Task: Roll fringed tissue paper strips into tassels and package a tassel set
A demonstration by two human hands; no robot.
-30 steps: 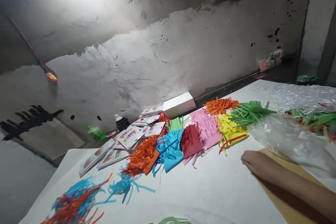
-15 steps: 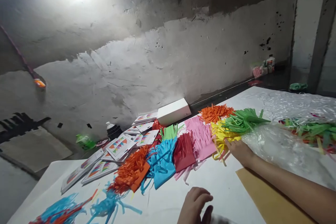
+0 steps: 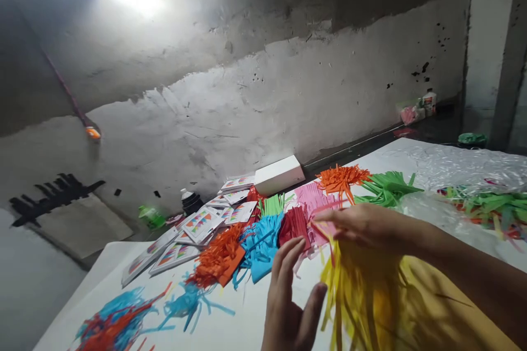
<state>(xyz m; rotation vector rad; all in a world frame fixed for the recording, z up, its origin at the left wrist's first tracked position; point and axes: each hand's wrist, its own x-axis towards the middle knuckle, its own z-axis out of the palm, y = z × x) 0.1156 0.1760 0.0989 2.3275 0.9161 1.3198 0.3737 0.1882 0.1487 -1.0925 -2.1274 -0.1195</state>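
Two hands are working above a white sheet (image 3: 362, 162) covering the table. The right hand (image 3: 362, 225) is reaching in from the right with its forearm stretched across the lower right corner, palm facing down and held nearly flat, fingers pointing left. It is pinching the top of a bundle of yellow paper strips (image 3: 366, 296), which is hanging down from the fingers, lifted off the sheet and blurring in front of a brown board (image 3: 461, 307). The left hand (image 3: 290, 301) is rising from the bottom edge, palm turned toward the strips, fingers spread apart and pointing up, thumb angled toward the yellow fringe and just beside it; whether it is touching the strips I cannot tell. Behind the hands, piles of cut paper are lying in a row: orange (image 3: 218, 258), blue (image 3: 261, 241), red (image 3: 293, 225), pink (image 3: 310, 200) and green (image 3: 385, 189). Printed cards (image 3: 197, 225) and a white box (image 3: 279, 174) are sitting further back by the wall.
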